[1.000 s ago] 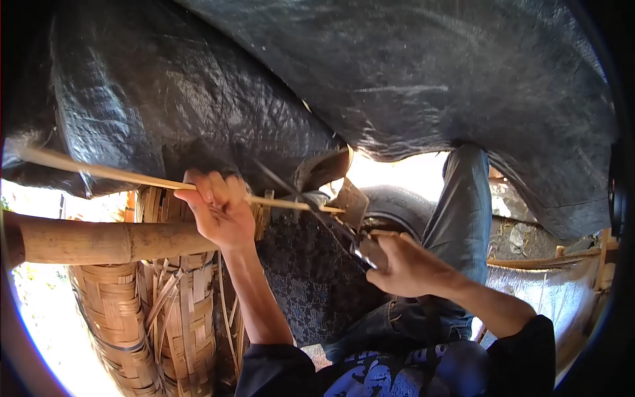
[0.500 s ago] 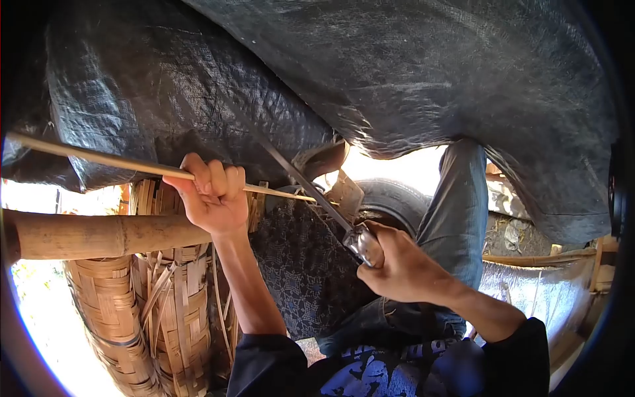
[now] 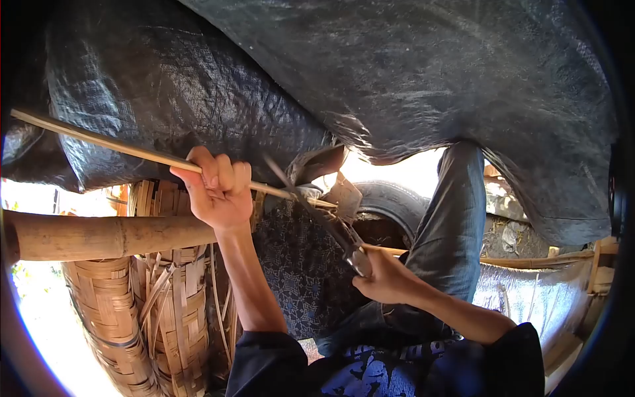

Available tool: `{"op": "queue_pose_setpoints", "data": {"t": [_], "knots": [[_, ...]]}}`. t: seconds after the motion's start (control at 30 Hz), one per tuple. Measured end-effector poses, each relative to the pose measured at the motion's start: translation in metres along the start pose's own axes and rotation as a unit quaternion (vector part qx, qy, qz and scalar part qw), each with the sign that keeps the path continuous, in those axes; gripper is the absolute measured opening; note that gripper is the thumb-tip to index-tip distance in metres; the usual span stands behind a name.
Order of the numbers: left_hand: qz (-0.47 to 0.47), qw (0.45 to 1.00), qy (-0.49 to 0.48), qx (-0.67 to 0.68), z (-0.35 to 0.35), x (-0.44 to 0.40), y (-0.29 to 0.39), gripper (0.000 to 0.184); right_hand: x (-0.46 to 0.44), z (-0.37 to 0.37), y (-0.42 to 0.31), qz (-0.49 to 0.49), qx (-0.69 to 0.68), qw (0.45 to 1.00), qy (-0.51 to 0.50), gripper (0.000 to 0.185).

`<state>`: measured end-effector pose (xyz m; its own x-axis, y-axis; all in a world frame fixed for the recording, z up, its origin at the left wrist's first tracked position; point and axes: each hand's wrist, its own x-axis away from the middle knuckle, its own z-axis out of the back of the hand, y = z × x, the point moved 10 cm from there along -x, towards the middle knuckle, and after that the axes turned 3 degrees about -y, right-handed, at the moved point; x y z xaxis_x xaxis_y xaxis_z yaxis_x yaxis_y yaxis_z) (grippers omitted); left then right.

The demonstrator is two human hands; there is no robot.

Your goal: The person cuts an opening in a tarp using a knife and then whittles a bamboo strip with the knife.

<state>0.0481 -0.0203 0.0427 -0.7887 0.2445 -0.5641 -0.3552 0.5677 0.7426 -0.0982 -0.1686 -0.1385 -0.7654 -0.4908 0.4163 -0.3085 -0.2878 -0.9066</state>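
In the head view, my left hand (image 3: 221, 188) is closed around a thin bamboo stick (image 3: 106, 141), which slants down from the far left towards the middle. My right hand (image 3: 390, 276) grips the handle of a long knife (image 3: 297, 196), its dark blade pointing up and left. The blade crosses the stick near its right end; whether they touch I cannot tell. Below this crossing lies a dark patterned cloth (image 3: 294, 264) over my lap.
A thick bamboo pole (image 3: 86, 235) runs across the left, above woven bamboo baskets (image 3: 106, 304). Black plastic sheeting (image 3: 430, 73) spans the top. A tyre (image 3: 390, 202) stands beyond my jeans-clad leg (image 3: 450, 218).
The knife has drawn back towards me, and my right hand is slightly lower and further left. The stick's left end has risen, and its right end has shifted right and down.
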Motion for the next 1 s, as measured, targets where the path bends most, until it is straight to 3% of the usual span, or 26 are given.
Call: {"op": "queue_pose_setpoints", "data": {"t": [0.03,0.1,0.17,0.3,0.37,0.43,0.57,0.63,0.7,0.77,1.0], "knots": [[-0.003,1.000,-0.005,0.002,-0.001,0.001,0.002,0.040,-0.006,-0.003,0.024,-0.033,0.035,0.999,0.011,0.026],[-0.009,1.000,-0.026,0.009,-0.003,0.004,0.005,0.040,-0.007,0.010,0.004,0.004,0.050,0.999,0.014,0.030],[0.008,1.000,0.013,0.019,0.002,0.010,0.005,0.040,0.004,0.031,-0.030,0.047,0.091,0.992,0.074,0.030],[-0.004,1.000,0.001,-0.004,0.002,0.000,0.003,0.040,0.013,0.029,-0.058,0.036,-0.011,0.999,0.003,0.030],[-0.003,1.000,0.000,-0.008,0.004,0.002,0.004,0.040,0.001,-0.001,-0.005,0.029,0.003,1.000,-0.009,0.031],[-0.011,1.000,0.012,0.018,0.008,0.004,0.005,0.041,-0.010,-0.001,0.053,-0.014,0.116,0.991,0.062,0.029],[0.003,0.999,-0.033,0.003,-0.010,0.002,0.010,0.046,0.010,0.026,0.054,-0.097,0.089,0.991,0.026,0.030],[-0.002,1.000,0.013,0.019,-0.001,0.001,0.009,0.052,0.018,0.047,0.031,-0.030,0.066,0.995,0.071,0.031],[0.029,0.999,0.008,0.023,0.001,0.000,0.002,0.053,0.024,0.054,0.024,-0.041,0.061,0.995,0.065,0.036],[0.014,0.999,0.010,0.030,-0.002,-0.004,0.005,0.053,0.036,0.077,0.001,0.046,0.137,0.972,0.187,0.042],[0.028,0.996,-0.028,0.080,-0.001,-0.009,-0.011,0.055,0.034,0.072,0.001,0.013,0.113,0.985,0.132,0.051]]}}
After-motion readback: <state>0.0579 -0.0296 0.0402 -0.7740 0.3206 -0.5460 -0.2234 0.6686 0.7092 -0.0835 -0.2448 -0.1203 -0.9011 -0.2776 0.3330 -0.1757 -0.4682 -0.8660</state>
